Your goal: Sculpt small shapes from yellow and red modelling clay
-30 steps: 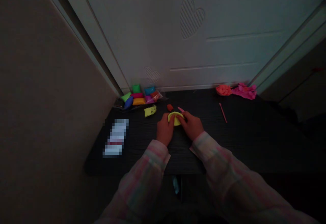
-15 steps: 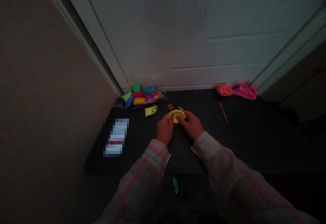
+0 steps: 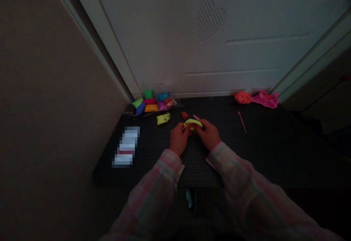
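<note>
On a dark table [image 3: 263,149], both my hands pinch a flat piece of yellow clay [image 3: 192,123], now folded into a narrow curved strip. My left hand [image 3: 178,141] holds its left end, and my right hand [image 3: 210,135] holds its right end, fingers closed on it. A small red clay lump [image 3: 184,115] and a short pink tool [image 3: 196,117] lie just beyond the yellow piece.
A clear bag of coloured clay packs [image 3: 151,104] sits at the back left, with a yellow wrapper [image 3: 163,118] in front of it. A pink stick [image 3: 242,121], an orange clay lump [image 3: 242,97] and pink wrapper [image 3: 265,99] lie at the back right. A white door stands behind.
The yellow clay went from a round flat disc to a folded, narrower strip between my fingers. Both hands stayed in place at the table's middle.
</note>
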Motion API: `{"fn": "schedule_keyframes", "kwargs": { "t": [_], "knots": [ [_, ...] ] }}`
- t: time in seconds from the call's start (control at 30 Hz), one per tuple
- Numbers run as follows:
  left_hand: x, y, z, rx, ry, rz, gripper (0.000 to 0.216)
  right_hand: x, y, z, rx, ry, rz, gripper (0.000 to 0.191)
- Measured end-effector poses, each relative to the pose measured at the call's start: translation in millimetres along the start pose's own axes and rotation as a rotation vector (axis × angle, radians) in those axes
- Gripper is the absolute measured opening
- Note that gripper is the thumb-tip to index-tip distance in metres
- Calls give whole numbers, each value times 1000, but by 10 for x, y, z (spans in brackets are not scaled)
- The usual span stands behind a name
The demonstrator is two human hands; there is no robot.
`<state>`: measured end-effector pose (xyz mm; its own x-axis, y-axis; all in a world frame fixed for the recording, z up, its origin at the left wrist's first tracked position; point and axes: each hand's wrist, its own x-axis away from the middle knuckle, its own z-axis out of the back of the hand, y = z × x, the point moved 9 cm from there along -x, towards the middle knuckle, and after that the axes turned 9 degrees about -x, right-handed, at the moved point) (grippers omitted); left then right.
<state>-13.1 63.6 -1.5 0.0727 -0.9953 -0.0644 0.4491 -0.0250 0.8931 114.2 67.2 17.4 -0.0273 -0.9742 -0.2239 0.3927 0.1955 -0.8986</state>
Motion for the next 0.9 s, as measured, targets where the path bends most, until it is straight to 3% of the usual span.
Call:
{"fn": "schedule_keyframes", "kwargs": {
  "t": [0.13, 0.2, 0.5, 0.63, 0.77, 0.9],
  "knots": [
    [18, 5, -19, 52, -19, 19, 19, -20, 95, -86, -215, -54, -77, 40],
    [20, -5, -39, 54, -36, 26, 20, -29, 159, -135, -287, -90, -125, 37],
    [-15, -10, -11, -63, -32, -50, 19, -30, 151, -28, -260, -19, -108, 11],
    [-23, 25, -32, 11, -71, -73, 15, -49, 182, -34, -303, 1, -131, 14],
    [-14, 21, -41, 25, -71, -43, 7, -50, 197, -137, -381, -62, -170, 24],
    [8, 14, -50, -3, -67, -37, 15, -37, 198, -164, -369, -105, -184, 28]
  ]
}}
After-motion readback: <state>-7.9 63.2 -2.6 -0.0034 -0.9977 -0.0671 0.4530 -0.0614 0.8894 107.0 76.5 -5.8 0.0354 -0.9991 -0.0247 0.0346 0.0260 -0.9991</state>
